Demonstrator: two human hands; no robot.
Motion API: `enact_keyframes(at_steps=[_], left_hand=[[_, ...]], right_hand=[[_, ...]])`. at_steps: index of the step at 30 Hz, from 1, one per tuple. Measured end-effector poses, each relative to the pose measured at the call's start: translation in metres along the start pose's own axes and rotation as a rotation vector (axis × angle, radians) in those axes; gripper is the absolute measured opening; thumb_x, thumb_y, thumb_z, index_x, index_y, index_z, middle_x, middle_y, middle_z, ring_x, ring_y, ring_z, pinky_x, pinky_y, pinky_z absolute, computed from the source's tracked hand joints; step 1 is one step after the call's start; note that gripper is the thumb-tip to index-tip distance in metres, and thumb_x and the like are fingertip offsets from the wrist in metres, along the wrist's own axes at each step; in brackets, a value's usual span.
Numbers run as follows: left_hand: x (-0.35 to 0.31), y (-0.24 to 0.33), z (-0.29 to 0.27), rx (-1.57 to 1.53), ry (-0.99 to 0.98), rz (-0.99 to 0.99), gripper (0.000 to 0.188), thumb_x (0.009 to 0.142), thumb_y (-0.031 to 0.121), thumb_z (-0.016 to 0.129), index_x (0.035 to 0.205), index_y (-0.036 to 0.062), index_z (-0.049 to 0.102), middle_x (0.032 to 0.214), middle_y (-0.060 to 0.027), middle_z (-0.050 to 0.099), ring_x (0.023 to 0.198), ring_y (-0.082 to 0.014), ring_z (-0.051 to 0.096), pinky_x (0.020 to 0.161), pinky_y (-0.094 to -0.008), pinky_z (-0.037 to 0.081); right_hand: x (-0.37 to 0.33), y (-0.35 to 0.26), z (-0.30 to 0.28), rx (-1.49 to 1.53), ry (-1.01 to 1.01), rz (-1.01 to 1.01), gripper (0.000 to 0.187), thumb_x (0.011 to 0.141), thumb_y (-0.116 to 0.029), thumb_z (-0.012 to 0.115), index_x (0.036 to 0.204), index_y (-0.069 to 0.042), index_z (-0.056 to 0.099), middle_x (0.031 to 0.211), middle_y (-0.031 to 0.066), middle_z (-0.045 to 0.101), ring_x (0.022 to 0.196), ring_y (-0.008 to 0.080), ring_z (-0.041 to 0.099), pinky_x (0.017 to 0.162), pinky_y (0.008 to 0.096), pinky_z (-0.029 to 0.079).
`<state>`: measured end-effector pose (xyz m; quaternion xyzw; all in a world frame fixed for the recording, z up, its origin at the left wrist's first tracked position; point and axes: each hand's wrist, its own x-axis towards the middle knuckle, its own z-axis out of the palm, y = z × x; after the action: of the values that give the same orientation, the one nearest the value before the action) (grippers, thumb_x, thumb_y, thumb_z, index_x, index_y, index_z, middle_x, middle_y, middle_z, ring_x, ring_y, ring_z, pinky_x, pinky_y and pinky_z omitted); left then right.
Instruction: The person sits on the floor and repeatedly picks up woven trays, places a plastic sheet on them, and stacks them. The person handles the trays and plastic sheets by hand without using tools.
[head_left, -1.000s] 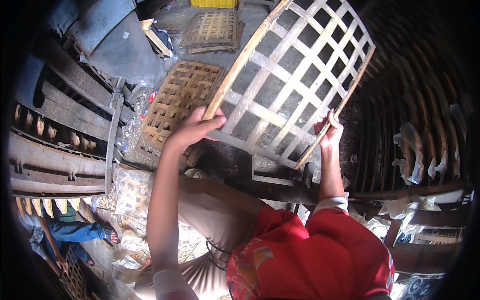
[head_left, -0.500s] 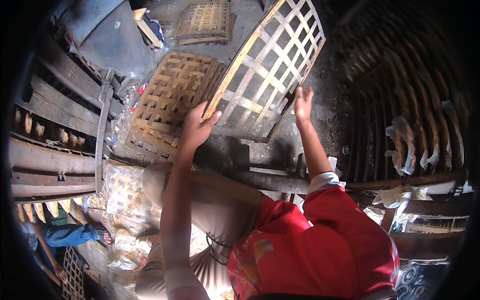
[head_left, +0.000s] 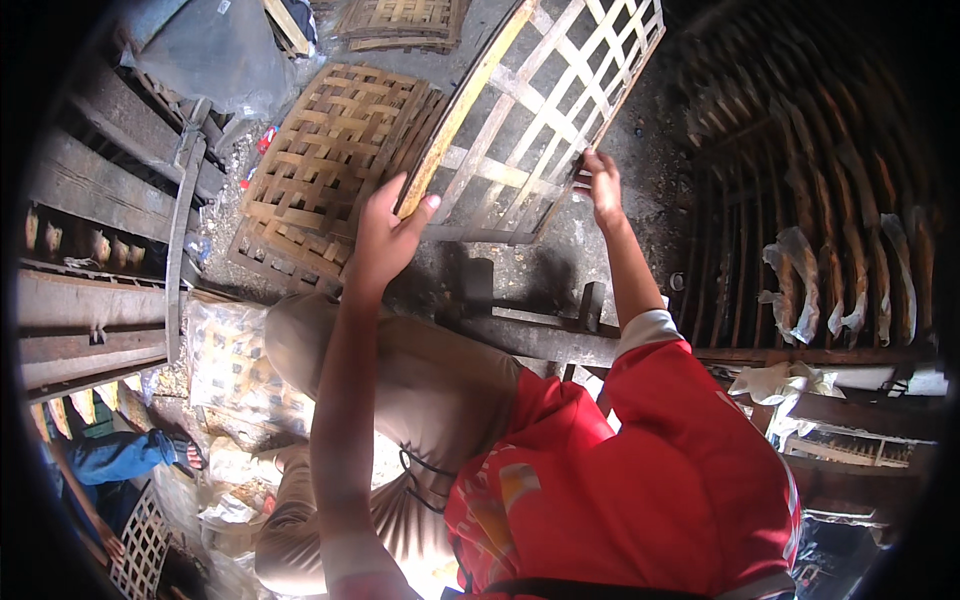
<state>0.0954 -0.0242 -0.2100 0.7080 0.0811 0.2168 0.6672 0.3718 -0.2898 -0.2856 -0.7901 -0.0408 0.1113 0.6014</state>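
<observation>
In front of me a woven bamboo lattice panel (head_left: 468, 106) is held up at a slant, its far end cut off by the top of the view. My left hand (head_left: 385, 235) is closed on the near end of its left edge, thumb on the inner side. At the right edge, my right hand (head_left: 600, 185) has its fingers curled against the rim. Just left of the held panel lies a stack of browner lattice panels (head_left: 330, 150) on the ground. Shadow partly covers the held panel's near end.
Another lattice stack (head_left: 400, 20) lies farther off. A low wooden frame (head_left: 540, 335) stands before my knees. Slatted racks (head_left: 810, 230) with long strips fill the right side; wooden beams (head_left: 95, 310) run along the left. At lower left, another person's hand (head_left: 112, 545) touches a lattice panel (head_left: 142, 540).
My right hand has closed from spread fingers beside the panel onto its right edge. The panel and both hands sit slightly higher in view. My left hand keeps its hold.
</observation>
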Motion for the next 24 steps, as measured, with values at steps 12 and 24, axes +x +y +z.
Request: enact_keyframes(at_steps=[12, 24], left_hand=[[-0.005, -0.001, -0.007, 0.073, 0.031, -0.021, 0.015, 0.093, 0.007, 0.064, 0.102, -0.0041, 0.060, 0.082, -0.0009, 0.060, 0.077, -0.0051, 0.050, 0.068, -0.0231, 0.044], [-0.006, 0.000, -0.006, 0.059, -0.058, 0.016, 0.019, 0.093, 0.006, 0.063, 0.109, -0.0043, 0.060, 0.087, -0.0012, 0.062, 0.080, -0.0054, 0.053, 0.070, -0.0240, 0.045]], right_hand=[[-0.011, 0.009, -0.002, 0.167, -0.150, 0.153, 0.040, 0.099, -0.031, 0.056, 0.116, 0.005, 0.053, 0.107, 0.0193, 0.067, 0.086, 0.0264, 0.067, 0.075, 0.0376, 0.057], [0.058, 0.020, -0.028, -0.141, 0.222, -0.118, 0.031, 0.096, -0.029, 0.062, 0.104, 0.002, 0.058, 0.087, 0.0118, 0.068, 0.066, 0.0200, 0.067, 0.062, 0.0350, 0.057]])
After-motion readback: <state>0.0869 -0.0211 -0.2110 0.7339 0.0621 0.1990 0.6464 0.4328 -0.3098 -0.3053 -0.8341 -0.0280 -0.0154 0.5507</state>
